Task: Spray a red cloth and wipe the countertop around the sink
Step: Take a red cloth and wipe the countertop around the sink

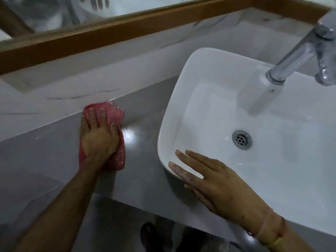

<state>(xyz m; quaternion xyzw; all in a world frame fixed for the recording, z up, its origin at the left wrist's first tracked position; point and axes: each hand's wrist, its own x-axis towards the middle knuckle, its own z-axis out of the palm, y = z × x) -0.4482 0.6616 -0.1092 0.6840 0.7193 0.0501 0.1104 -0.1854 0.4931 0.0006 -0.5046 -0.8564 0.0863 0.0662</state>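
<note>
The red cloth (109, 135) is being pressed flat onto the table (45, 160) left of the sink (181, 99) by the spread left hand (99, 137), for wiping; the open, empty right hand (214, 177) is being rested on the rim, probably for balance.

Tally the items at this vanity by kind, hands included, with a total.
Hands: 2, left hand and right hand
Red cloth: 1
White sink: 1
Chrome faucet: 1
Drain: 1
Total: 6
</note>
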